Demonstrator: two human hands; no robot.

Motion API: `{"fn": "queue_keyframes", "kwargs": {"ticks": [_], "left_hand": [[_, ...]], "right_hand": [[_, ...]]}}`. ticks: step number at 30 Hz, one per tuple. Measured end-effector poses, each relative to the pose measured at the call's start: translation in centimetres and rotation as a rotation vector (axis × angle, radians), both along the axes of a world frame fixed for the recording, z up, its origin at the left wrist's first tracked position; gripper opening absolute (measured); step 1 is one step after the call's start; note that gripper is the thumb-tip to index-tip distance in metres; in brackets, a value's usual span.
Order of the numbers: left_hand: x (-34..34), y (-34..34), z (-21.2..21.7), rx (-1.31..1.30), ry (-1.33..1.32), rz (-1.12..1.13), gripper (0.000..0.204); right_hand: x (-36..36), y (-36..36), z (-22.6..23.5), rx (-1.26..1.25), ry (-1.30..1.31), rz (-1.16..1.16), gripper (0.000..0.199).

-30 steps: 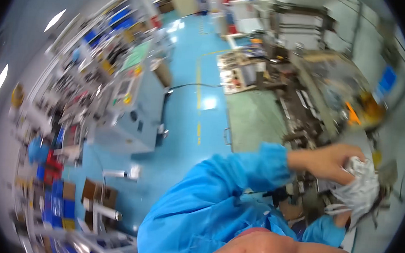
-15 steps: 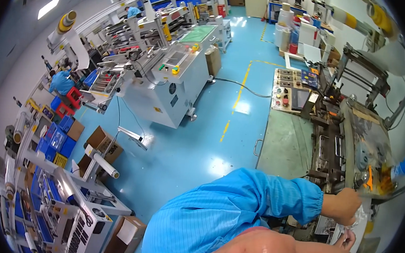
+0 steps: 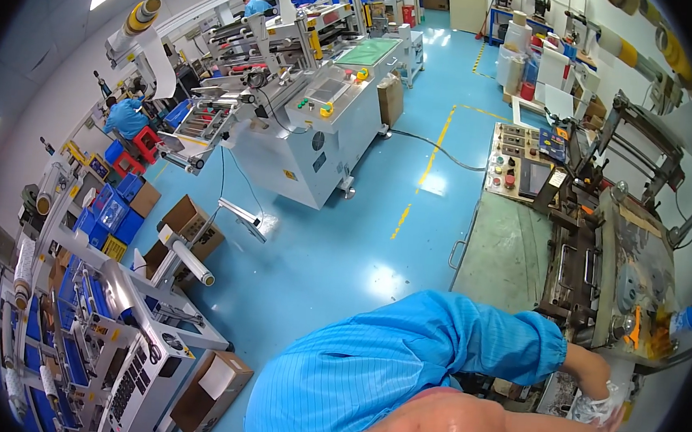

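Observation:
My left arm, in a blue striped sleeve, reaches from the lower middle across to the right. My left hand is closed on a crumpled bundle of white and clear film, low beside the grey-green machine at the right. Only a sliver of my right hand shows at the bundle's lower right edge, and its grip cannot be made out. Something close to the camera hides the bottom of the picture.
A control panel with buttons tops the machine on the right. A large white machine stands mid-floor on blue flooring. Cardboard boxes, blue crates and roll racks line the left. A person in blue works far left.
The view has swung left and down toward the floor. My left hand with the bundle has dropped from chest height at the right to low at the right edge.

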State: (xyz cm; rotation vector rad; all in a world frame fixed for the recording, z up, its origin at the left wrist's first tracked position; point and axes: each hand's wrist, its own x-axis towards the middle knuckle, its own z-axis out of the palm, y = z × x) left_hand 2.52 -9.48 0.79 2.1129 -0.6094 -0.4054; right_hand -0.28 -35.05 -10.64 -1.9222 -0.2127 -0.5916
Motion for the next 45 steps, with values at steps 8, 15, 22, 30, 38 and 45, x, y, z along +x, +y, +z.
{"fn": "queue_keyframes", "kwargs": {"ticks": [8, 15, 22, 30, 38, 45], "left_hand": [[-0.5, 0.2, 0.5, -0.038, 0.002, -0.131, 0.049], [-0.3, 2.5, -0.5, -0.479, 0.207, -0.206, 0.034], [-1.0, 5.4, -0.6, -0.578, 0.405, -0.12, 0.024], [-4.0, 9.4, 2.0, -0.828, 0.431, -0.14, 0.024], [-5.1, 14.2, 1.5, -0.596, 0.013, 0.212, 0.03], [-7.8, 11.7, 1.1, -0.748, 0.163, -0.035, 0.112]], "right_hand": [[-2.9, 6.9, 5.2, -0.05, -0.116, 0.004, 0.05], [-2.1, 6.8, 4.5, 0.055, -0.007, 0.008, 0.052], [-1.5, 7.3, 4.8, -0.087, -0.019, 0.127, 0.053], [-3.3, 6.1, 6.8, -0.142, -0.198, 0.113, 0.055], [-5.1, 15.1, 12.3, 0.046, -0.377, 0.517, 0.053], [-5.3, 15.0, 14.0, -0.168, -0.371, 0.593, 0.06]]}}
